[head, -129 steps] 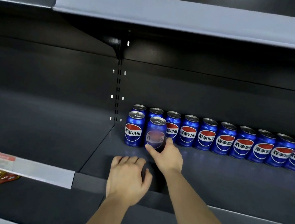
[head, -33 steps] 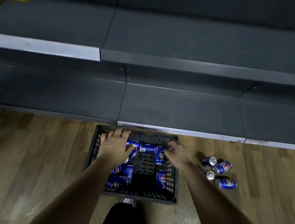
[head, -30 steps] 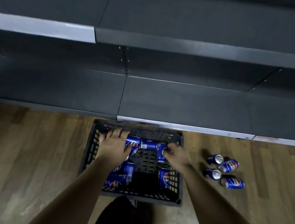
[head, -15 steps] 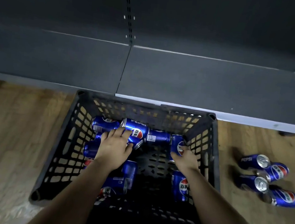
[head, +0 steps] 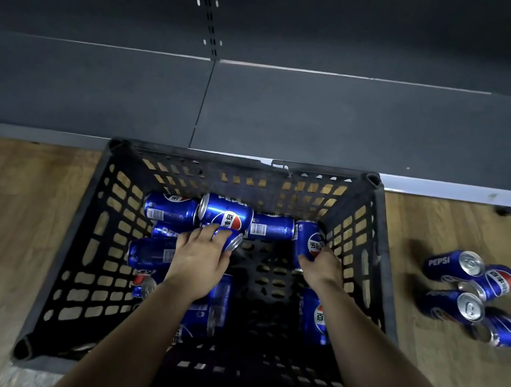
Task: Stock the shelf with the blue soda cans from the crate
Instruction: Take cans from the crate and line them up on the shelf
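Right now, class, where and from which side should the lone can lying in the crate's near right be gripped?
Take the lone can round its curved middle, probably from above: it lies on its side on the crate floor, ends near and far, with bare floor along its left.

A shop aisle: dark metal retail shelving (head: 351, 121) with slotted uprights fills the upper frame, a stock crate (head: 83, 237) on wood flooring (head: 5, 228) below.
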`<state>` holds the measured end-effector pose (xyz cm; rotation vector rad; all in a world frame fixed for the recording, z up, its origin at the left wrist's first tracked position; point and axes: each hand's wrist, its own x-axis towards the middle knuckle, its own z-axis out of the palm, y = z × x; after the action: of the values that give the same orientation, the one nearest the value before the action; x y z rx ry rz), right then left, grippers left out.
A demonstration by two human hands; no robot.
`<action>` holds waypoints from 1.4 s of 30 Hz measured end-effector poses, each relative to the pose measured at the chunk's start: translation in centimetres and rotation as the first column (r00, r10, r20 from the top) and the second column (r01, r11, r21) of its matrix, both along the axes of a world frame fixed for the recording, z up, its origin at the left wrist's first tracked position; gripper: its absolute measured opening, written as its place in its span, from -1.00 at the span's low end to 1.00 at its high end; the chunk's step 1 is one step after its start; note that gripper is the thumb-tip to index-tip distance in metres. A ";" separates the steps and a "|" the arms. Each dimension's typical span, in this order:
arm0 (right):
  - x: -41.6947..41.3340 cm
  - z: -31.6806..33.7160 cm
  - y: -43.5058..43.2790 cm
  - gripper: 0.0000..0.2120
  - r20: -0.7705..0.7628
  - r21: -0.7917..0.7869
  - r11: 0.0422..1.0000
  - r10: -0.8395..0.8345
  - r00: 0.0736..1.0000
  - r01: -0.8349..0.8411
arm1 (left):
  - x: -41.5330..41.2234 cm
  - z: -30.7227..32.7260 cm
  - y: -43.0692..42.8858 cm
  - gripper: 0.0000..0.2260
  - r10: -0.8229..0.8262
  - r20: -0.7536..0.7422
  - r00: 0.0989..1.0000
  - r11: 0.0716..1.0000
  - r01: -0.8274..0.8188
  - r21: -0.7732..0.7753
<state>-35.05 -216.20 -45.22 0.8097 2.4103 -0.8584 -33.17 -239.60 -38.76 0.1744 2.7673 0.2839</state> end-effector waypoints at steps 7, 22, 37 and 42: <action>-0.3 -3.2 -0.1 -0.48 0.018 -0.011 0.995 -0.101 0.995 0.101 | 0.2 -2.2 0.1 -0.62 -0.012 0.002 1.000 1.000 0.012 0.003; -0.6 -4.9 -0.6 -0.37 0.072 -0.133 0.943 -0.296 0.952 0.304 | 0.7 -3.0 0.3 -0.61 -0.018 0.029 0.999 0.999 0.017 0.050; 0.6 1.3 -1.5 -0.29 0.055 -0.225 0.846 -0.485 0.873 0.484 | -1.1 2.5 0.7 -0.59 -0.011 0.009 1.000 1.000 0.011 0.030; 1.8 8.1 -1.9 -0.36 0.075 -0.258 0.855 -0.446 0.892 0.450 | -1.1 9.4 0.9 -0.61 -0.020 0.018 1.000 0.999 0.019 0.029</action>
<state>-33.29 -218.14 -37.08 1.2852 2.0510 -1.3190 -34.23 -238.66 -29.35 0.2047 2.7429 0.3185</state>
